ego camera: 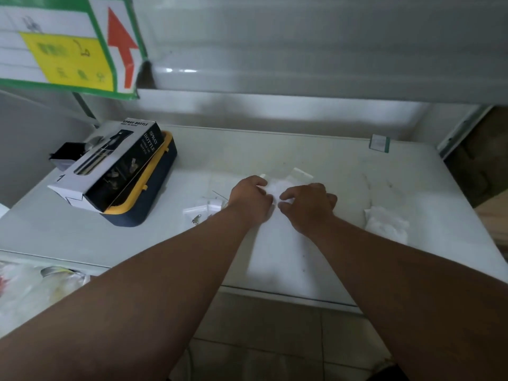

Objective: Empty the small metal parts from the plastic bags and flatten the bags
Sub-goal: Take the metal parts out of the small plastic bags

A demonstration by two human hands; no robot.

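Here, left hand (251,198) and right hand (308,206), fingers curled, pinching one clear plastic bag (277,185) right of the spray bottle box (110,166). Probably light, limp, slippery; best gripped at edges.

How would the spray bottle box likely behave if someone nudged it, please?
The spray bottle box lies tilted across the yellow-rimmed tray, so it would probably slide or rock. It looks like thin cardboard, likely light and easily dented.

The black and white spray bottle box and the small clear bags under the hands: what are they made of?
Black and white spray bottle box: seemingly printed cardboard with folded flaps and a slight sheen. Small clear bags under the left hand and right hand: likely thin, see-through plastic film.
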